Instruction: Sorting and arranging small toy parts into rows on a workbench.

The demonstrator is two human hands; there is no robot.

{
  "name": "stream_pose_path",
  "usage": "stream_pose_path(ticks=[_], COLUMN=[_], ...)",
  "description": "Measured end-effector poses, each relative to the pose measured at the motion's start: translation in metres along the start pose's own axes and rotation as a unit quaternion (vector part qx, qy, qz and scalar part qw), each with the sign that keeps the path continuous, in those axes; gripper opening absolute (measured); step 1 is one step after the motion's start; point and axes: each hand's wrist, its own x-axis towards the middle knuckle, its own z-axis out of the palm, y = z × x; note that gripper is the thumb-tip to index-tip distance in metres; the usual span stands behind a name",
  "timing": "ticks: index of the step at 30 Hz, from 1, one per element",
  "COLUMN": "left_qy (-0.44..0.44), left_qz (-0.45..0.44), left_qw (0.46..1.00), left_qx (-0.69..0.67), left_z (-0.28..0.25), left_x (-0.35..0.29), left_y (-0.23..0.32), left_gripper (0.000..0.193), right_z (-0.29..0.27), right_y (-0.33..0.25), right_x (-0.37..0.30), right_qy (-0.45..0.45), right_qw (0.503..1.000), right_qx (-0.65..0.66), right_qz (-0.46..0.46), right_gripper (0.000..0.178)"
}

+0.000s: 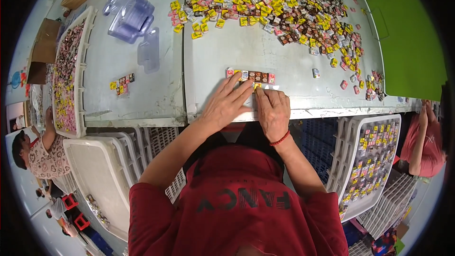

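Observation:
A short row of small wrapped sweet-like blocks (pixel 258 77), brown, yellow, white and pink, lies near the table's front edge. My left hand (pixel 225 102) reaches over the row's left part with fingers stretched out, fingertips touching the blocks. Beside it, my right hand (pixel 274 109), with a red cord bracelet at the wrist, has its fingers curled, and the index finger and thumb close on a small yellow block (pixel 257 86) just under the row. Fingers partly cover the blocks in the second line.
A wide heap of loose blocks (pixel 284 4) spreads over the table's far side. Clear plastic trays (pixel 132 19) and a small cluster of blocks (pixel 122 84) lie left. A full white crate (pixel 80 95) stands beyond; a tray of grouped blocks (pixel 348 170) leans right. Co-workers (pixel 42 156) sit nearby.

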Motion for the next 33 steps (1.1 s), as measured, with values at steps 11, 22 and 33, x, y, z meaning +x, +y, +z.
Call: stream_pose_path(ticks=[11, 22, 33], left_qy=[0.107, 0.028, -0.056], left_qz=[-0.174, -0.079, -0.274], left_qw=[0.979, 0.995, 0.948], left_qx=[-0.023, 0.049, -0.154], left_z=[-0.015, 0.032, -0.035], left_x=[0.0, 0.036, 0.023], left_y=[-0.018, -0.036, -0.065], left_gripper=[0.042, 0.01, 0.016], right_z=[-0.018, 0.005, 0.013], right_y=[0.023, 0.074, 0.027], right_x=[0.016, 0.012, 0.033], right_qy=[0.014, -0.082, -0.164], right_qw=[0.988, 0.968, 0.881], right_qx=[0.091, 0.144, 0.336], right_qz=[0.125, 0.189, 0.29], right_gripper=[0.021, 0.029, 0.028])
